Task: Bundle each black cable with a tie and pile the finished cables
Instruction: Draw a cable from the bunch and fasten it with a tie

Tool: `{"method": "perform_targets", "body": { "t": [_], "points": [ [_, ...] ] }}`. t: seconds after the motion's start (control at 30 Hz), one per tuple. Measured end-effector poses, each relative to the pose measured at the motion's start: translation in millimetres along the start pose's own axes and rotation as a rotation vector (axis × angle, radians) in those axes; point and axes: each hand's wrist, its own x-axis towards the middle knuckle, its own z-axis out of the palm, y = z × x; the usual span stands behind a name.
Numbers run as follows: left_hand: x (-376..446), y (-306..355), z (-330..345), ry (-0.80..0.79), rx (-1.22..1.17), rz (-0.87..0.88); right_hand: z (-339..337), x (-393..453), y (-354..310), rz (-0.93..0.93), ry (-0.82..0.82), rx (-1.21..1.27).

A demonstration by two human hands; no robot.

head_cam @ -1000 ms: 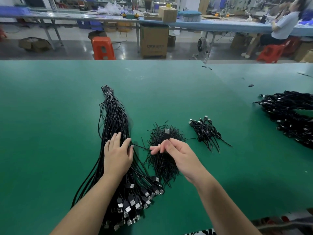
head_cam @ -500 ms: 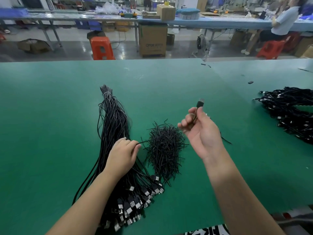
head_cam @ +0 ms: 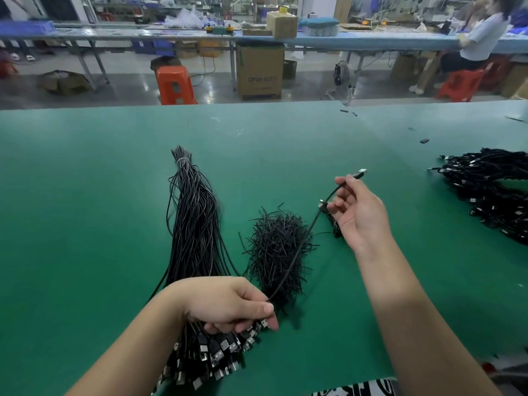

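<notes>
One cable [head_cam: 297, 250] pinched at both ends, right hand [head_cam: 357, 212] and left hand [head_cam: 228, 304], stretched taut, likely for coiling.

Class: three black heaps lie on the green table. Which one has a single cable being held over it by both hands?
The middle heap, the short ties: the cable crosses it from left hand to right hand.

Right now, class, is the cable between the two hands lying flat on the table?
No: the cable hangs in the air from the raised right hand down to the left hand, crossing above the ties.
</notes>
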Motion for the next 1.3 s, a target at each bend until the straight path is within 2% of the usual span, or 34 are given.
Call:
{"method": "perform_targets", "body": {
  "t": [0.1,0.13,0.2,0.27,0.33,0.4,0.47,0.53,0.63,0.73,0.87,1.0,1.17,1.3],
  "points": [
    [-17,4,-9,0.060,0.005,0.017,-3,-5,-3,0.043,-0.050,0.028],
    [-22,4,-14,0.131,0.092,-0.007,-4,-7,-3,0.057,-0.087,0.009],
    [-25,-2,-27,0.372,0.494,-0.157,-2,-14,-2,0.089,-0.184,-0.037],
    [-25,-10,-39,0.619,0.815,-0.401,1,-21,0,0.132,-0.274,-0.022],
    [-21,-17,-46,0.745,0.871,-0.549,3,-26,0,0.158,-0.327,0.032],
    [-20,-23,-49,0.727,0.873,-0.568,3,-31,1,0.146,-0.360,-0.003],
    [-20,-23,-45,0.622,0.834,-0.445,4,-35,3,0.103,-0.380,-0.147],
    [-18,-9,-33,0.554,0.565,-0.189,8,-40,9,0.062,-0.409,-0.332],
    [-1,17,-13,0.570,0.132,0.167,19,-53,19,-0.010,-0.501,-0.630],
    [13,41,-5,0.622,-0.167,0.329,30,-66,28,-0.008,-0.590,-0.711],
    [10,52,-6,0.569,-0.132,0.372,33,-71,30,0.104,-0.682,-0.659],
    [12,50,-4,0.540,-0.104,0.336,29,-71,29,0.128,-0.752,-0.666],
    [10,44,-4,0.608,0.115,0.263,28,-67,26,0.061,-0.715,-0.822],
    [9,45,-3,0.662,0.193,0.210,28,-67,23,-0.019,-0.727,-0.964]
  ]
}}
